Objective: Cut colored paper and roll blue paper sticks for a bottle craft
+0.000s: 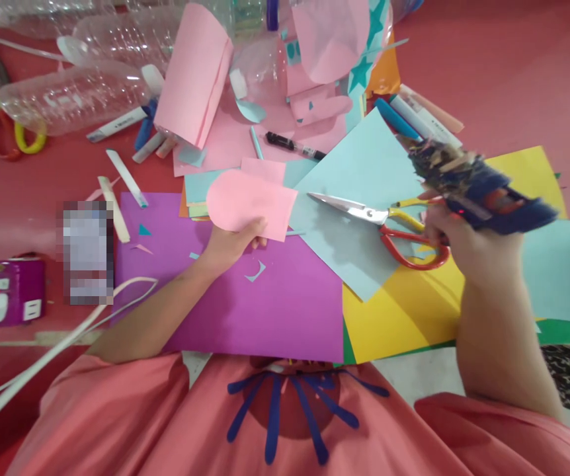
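My left hand [240, 246] pinches a pink paper cutout [252, 198], rounded at its left end and straight-edged at its right, above a purple sheet [245, 311]. My right hand [446, 231] is closed around the handles of a pair of scissors [364, 213], one handle yellow and one red. Their blades point left toward the pink cutout, over a light blue sheet [349, 158], with a small gap between tip and cutout. Behind my right hand is a dark blue object [518, 201] with brownish bits on it; I cannot tell what it is.
Clear plastic bottles [74, 96] and a rolled pink paper [193, 79] lie at the back. Markers [426, 119], a black pen [295, 145] and paper scraps are scattered about. A phone [88, 254], a purple power box [14, 291] and a white cable [61, 350] are at left. A yellow sheet [414, 311] lies at right.
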A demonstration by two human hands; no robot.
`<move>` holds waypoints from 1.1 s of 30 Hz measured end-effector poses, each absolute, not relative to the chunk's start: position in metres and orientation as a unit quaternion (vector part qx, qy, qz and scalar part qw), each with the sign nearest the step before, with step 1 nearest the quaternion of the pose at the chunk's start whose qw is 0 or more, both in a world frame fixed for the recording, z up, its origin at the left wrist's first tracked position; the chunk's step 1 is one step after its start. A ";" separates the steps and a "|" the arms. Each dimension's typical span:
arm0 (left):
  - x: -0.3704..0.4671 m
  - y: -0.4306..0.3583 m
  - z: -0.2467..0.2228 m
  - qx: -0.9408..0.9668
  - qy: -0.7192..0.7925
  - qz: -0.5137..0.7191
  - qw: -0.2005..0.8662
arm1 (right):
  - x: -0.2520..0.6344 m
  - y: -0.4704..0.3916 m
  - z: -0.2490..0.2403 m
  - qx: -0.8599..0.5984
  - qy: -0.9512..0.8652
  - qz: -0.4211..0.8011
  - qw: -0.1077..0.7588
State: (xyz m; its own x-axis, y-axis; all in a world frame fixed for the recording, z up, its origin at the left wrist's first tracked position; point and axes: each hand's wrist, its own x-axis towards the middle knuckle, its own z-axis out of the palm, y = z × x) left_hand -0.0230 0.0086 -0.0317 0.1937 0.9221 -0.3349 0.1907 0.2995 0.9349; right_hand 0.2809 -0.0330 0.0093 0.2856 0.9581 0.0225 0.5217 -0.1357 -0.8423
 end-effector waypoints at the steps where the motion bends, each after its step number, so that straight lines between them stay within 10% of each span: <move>1: -0.023 0.009 -0.031 0.500 0.557 0.313 0.584 | 0.289 -0.037 0.009 -0.721 -0.569 0.187 0.349; 5: -0.020 0.008 -0.026 0.491 0.570 0.333 0.568 | 0.313 -0.054 -0.004 -0.647 -0.743 0.055 0.163; 16: -0.021 0.017 -0.037 0.421 0.578 0.482 0.506 | 0.340 -0.073 -0.002 -0.589 -0.808 -0.006 0.020; 24: -0.020 0.014 -0.036 0.438 0.566 0.480 0.507 | 0.256 -0.063 0.021 -0.490 -0.834 0.011 0.253; 33: -0.020 0.009 -0.035 0.467 0.577 0.450 0.497 | 0.158 -0.030 -0.034 -0.455 -0.871 0.036 0.182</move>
State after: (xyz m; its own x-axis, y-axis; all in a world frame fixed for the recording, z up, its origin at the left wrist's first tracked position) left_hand -0.0204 0.0089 -0.0348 -0.0708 0.9857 -0.1527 0.0921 0.1589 0.9830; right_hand 0.1579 -0.0304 -0.0344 -0.5203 0.8053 0.2842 0.7791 0.5839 -0.2282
